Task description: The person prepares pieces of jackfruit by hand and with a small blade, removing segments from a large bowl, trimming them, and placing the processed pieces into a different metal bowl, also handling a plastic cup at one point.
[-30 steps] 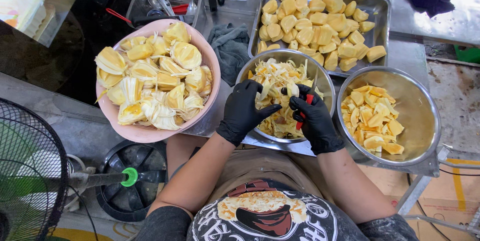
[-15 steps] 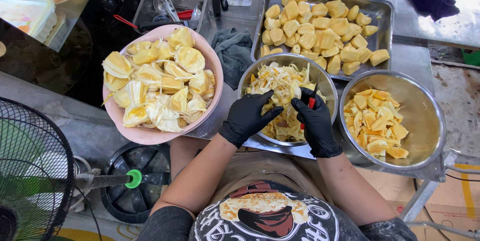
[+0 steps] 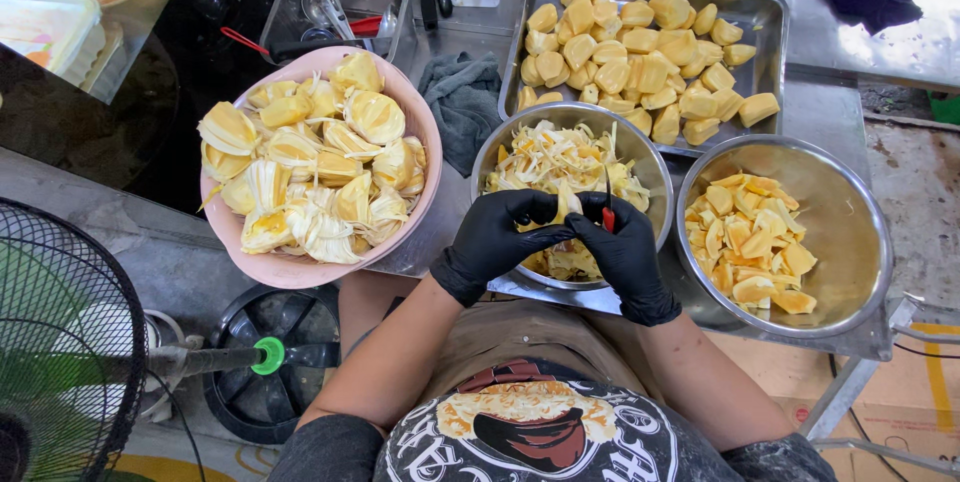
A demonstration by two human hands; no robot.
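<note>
Pale yellow jackfruit pod (image 3: 566, 204), stringy, pinched between gloved hands.

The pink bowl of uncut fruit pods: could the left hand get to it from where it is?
Probably yes. The pink bowl sits open-topped just beside the left hand, with nothing between them, but that hand now holds a fruit piece over the middle steel bowl.

basin (image 3: 412, 122) on my left | scraps bowl (image 3: 640, 157) in the middle | pieces bowl (image 3: 850, 202) right | tray (image 3: 765, 17) behind them
</note>
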